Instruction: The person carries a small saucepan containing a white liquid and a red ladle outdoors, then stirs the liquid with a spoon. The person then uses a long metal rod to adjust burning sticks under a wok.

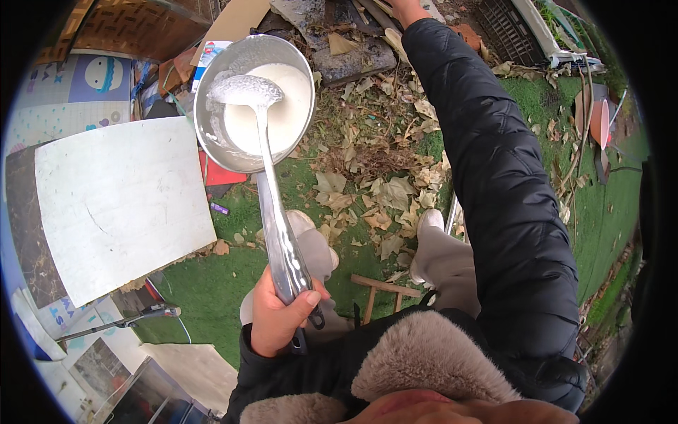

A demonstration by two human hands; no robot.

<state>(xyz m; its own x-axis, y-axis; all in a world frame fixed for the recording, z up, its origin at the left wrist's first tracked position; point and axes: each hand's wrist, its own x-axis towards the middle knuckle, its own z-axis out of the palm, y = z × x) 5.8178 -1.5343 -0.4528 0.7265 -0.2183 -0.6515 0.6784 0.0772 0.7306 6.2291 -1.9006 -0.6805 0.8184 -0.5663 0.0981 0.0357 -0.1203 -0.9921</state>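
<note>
My left hand (286,312) grips two metal handles together, those of a saucepan (200,119) and a ladle (263,124). White, creamy liquid (299,100) lies in the pan. The ladle's bowl, coated with the same white stuff, rests face down at the left part of the pan. My right arm, in a black padded sleeve, stretches away from me to the top edge. Only part of my right hand (410,9) shows there; its fingers are cut off by the frame, so what it touches is hidden.
Dry leaves (392,193) litter green artificial turf (206,286). At the left lies a white board (127,206). Ahead are stone slabs (355,61) and sticks, with a black plastic crate (511,32) to their right. A small wooden frame (385,286) stands between my legs. An orange bowl (599,124) is far right.
</note>
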